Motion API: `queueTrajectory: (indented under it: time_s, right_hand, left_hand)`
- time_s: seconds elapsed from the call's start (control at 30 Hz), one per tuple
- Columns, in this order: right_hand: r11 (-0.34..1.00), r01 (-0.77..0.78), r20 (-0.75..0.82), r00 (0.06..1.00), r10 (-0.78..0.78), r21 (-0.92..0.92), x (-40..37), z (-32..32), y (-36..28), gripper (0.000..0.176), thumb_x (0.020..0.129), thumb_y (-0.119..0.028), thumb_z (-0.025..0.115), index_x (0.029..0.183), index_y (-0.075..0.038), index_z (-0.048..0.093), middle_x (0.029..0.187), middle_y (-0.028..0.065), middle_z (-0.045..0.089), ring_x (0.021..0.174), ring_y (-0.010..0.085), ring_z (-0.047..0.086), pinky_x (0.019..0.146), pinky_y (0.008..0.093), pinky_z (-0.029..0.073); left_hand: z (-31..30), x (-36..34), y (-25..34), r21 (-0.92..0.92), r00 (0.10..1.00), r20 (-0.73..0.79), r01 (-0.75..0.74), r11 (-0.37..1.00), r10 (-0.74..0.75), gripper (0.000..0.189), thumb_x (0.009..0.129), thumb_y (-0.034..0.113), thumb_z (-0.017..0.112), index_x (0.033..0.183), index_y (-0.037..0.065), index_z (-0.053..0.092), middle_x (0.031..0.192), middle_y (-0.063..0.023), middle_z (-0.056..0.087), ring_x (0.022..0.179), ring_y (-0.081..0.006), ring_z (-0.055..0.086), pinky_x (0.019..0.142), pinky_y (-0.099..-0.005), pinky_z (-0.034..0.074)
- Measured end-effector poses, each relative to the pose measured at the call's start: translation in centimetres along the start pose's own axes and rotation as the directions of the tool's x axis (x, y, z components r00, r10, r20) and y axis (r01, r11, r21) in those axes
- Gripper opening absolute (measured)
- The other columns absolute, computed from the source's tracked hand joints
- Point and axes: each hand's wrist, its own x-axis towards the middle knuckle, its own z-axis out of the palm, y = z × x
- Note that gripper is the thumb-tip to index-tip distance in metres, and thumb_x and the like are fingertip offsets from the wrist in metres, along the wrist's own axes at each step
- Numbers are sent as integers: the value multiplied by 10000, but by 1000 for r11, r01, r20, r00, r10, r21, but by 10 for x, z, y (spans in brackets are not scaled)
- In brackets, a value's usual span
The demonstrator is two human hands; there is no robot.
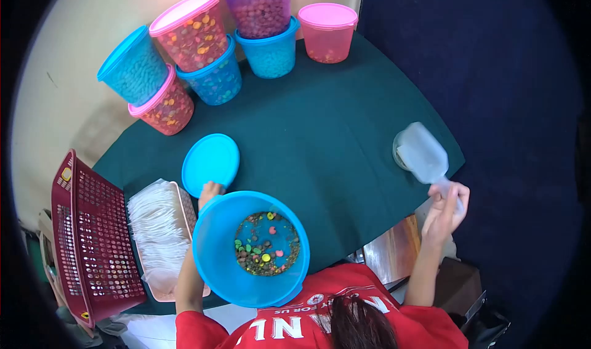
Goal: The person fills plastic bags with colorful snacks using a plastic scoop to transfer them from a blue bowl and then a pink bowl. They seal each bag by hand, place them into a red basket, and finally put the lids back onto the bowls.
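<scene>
My right hand (444, 210) is closed around the handle of a translucent white plastic scoop (423, 152), raised at the right side of the table. The scoop's blade overlaps a small clear round container (400, 153) there. My left hand (210, 192) curls at the far side of a blue plastic tub (212, 256), mostly hidden behind its wall, with the forearm running along the tub. Tilted toward me, the tub shows small brown bits with some green, yellow and pink pieces at its bottom. A round blue lid (210, 164) lies just beyond my left fingers.
Lidded pink, blue and purple tubs (191, 38) of colourful pieces stand at the back, some stacked. On the left are a pale tray (188, 210) of clear plastic bags (159, 226) and a maroon basket (101, 244). Dark green cloth (320, 139) covers the table.
</scene>
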Motion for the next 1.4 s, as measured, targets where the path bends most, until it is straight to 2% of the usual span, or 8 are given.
queueTrajectory:
  time_s: [0.1,0.23,0.43,0.47,0.53,0.83,1.2,1.4]
  right_hand:
    - [873,-289,-388,808,443,394,28,-48,66,223,861,-166,488,958,27,434,908,126,523,813,201,561,725,282,489]
    - [727,-442,-317,691,650,526,43,-85,110,249,855,-123,483,1020,56,428,953,154,505,906,242,542,822,309,476]
    - [689,-681,84,693,716,-248,77,-94,102,199,843,-104,498,1002,16,499,957,124,534,851,220,558,793,300,451]
    - [673,-331,185,798,574,-661,84,-101,105,184,825,-115,516,952,17,528,870,102,569,832,188,557,748,284,441]
    - [435,118,266,917,298,-893,96,-100,101,178,776,-121,546,888,17,553,838,118,587,792,191,554,737,299,430]
    - [761,70,481,811,333,-645,95,11,71,146,809,-94,508,905,9,547,814,79,577,767,150,546,703,263,427]
    - [948,-59,937,145,317,-311,3,104,33,151,730,-38,563,871,17,570,793,107,613,741,167,586,700,272,442]
    - [920,-171,919,124,375,-352,-29,112,33,165,757,-69,563,893,24,553,747,94,599,682,144,570,644,258,441]
  left_hand:
    - [-46,23,19,-74,944,-322,48,996,-69,116,709,-7,576,816,-5,529,751,-154,508,691,-300,512,622,-355,408]
    - [-122,15,59,-304,930,-285,142,942,-232,68,748,-26,530,815,-36,529,727,-103,494,666,-189,503,608,-278,383]
    - [-182,-48,157,-90,942,-258,197,976,-214,205,621,-75,538,807,7,562,717,-107,543,720,-240,520,652,-326,398]
    - [-183,-61,173,-93,944,-225,224,970,-240,260,582,-85,544,809,33,584,703,-72,554,716,-219,527,651,-317,405]
    - [-179,-83,201,-34,971,-141,190,981,-193,279,572,-61,584,817,70,607,732,-32,558,696,-188,517,615,-316,398]
    - [-142,-129,258,54,951,-29,309,950,-308,295,640,41,636,920,134,626,809,8,538,735,-162,473,642,-305,375]
    - [-128,-128,271,-126,940,-14,336,934,-340,358,617,109,679,956,219,645,787,45,539,704,-144,456,667,-286,345]
    - [-130,-137,257,-263,943,-22,315,912,-332,255,684,161,653,938,175,642,826,6,556,763,-150,494,713,-294,360]
